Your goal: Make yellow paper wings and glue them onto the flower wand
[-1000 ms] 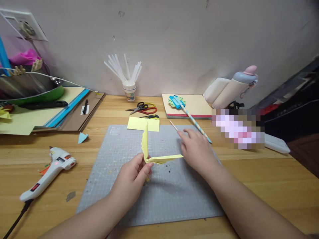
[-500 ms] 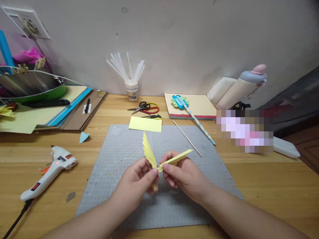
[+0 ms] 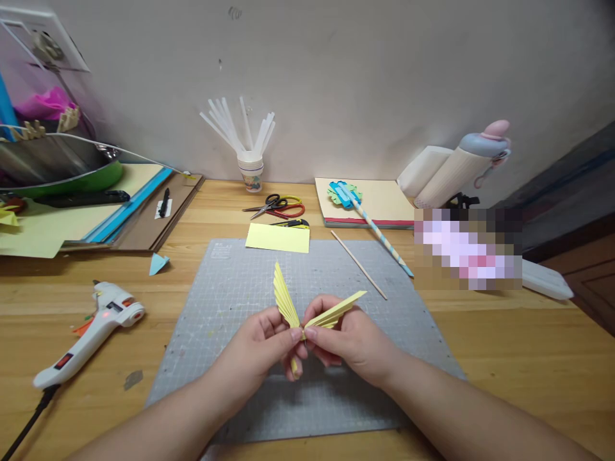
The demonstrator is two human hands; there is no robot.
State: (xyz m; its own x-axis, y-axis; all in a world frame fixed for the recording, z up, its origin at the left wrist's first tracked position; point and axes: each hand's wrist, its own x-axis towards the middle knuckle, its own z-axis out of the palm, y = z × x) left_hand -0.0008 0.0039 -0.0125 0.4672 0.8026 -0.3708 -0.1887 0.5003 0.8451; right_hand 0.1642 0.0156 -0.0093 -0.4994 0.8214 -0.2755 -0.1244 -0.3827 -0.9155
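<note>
Both hands hold a pleated yellow paper strip (image 3: 286, 296) above the grey cutting mat (image 3: 240, 288). The strip is bent in a V, one wing rising up-left, the other wing pointing right. My left hand (image 3: 262, 349) pinches the fold from the left with thumb and fingers closed. Thumb and forefinger of my right hand (image 3: 350, 339) pinch the same fold from the right, under the right wing. A flat yellow paper sheet (image 3: 277, 237) lies at the mat's far edge. A thin wooden stick (image 3: 358, 264) lies on the mat to the right.
A white glue gun (image 3: 91, 330) lies left on the wooden table. Scissors (image 3: 276, 207), a cup of clear glue sticks (image 3: 250, 171), a paper stack (image 3: 379, 203) with a striped blue stick, a blue paper scrap (image 3: 157, 262), cardboard sheets and a green pan sit farther back.
One second ago my right hand lay apart on the mat by the strip's right end. It came in and pinched the fold; both hands drew slightly nearer to me.
</note>
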